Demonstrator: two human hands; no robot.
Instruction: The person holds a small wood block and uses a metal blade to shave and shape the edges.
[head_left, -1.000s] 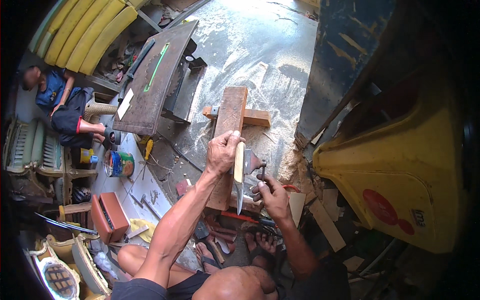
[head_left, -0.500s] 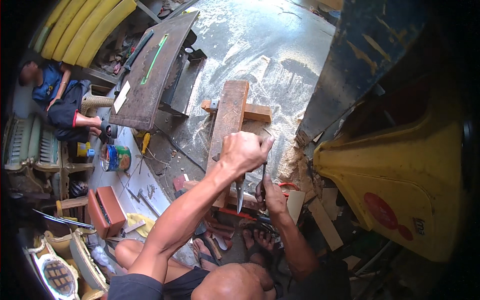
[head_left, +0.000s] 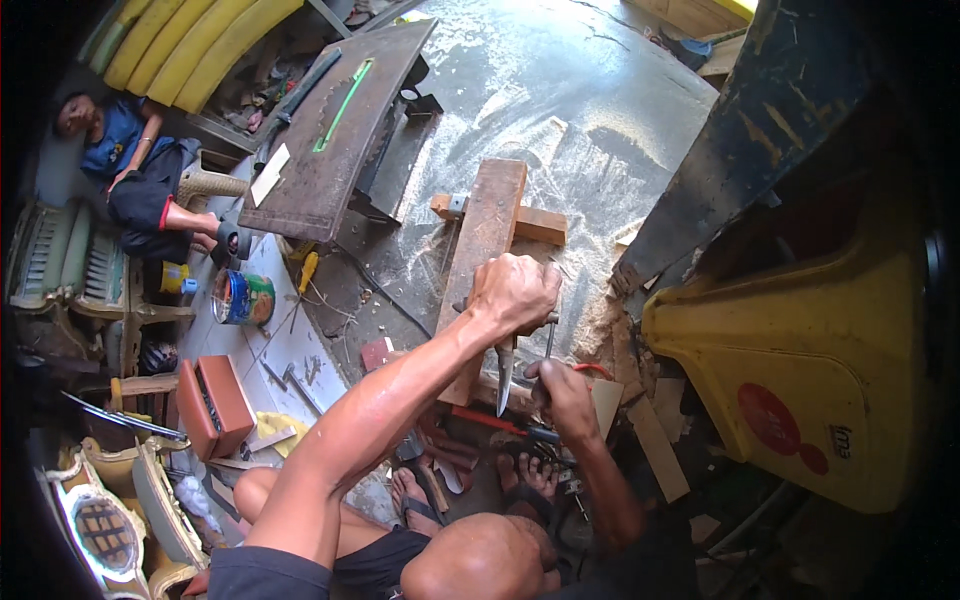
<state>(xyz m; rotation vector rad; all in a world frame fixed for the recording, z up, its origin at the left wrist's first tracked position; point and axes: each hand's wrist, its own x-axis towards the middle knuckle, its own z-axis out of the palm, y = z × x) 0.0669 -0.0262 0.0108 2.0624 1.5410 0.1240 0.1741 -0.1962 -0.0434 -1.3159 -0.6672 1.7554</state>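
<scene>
My left hand (head_left: 515, 293) is closed over the near part of a thick wooden plank (head_left: 490, 205). From beneath its fist a tool with a pointed metal blade (head_left: 505, 378) sticks out toward me; the grip is hidden. To the right and nearer, my right hand (head_left: 570, 402) is closed on the dark handle of a thin metal rod tool (head_left: 549, 340). The rod rises from that hand to just beside the left fist. Whether rod and blade touch, I cannot tell. The plank lies over a wooden crosspiece (head_left: 541, 225).
Sawdust (head_left: 592, 318) covers the floor near the plank. A dark-topped saw table (head_left: 325, 130) stands far left, with a seated person (head_left: 140, 165) beyond. A paint can (head_left: 243, 298) and a brown box (head_left: 215, 412) are on the left. A yellow plastic panel (head_left: 760, 350) fills the right side.
The whole view has shifted, carrying the scene slightly right. The rod's bent tip, visible above my left fist before, no longer shows there. Both hands stay closed on their tools.
</scene>
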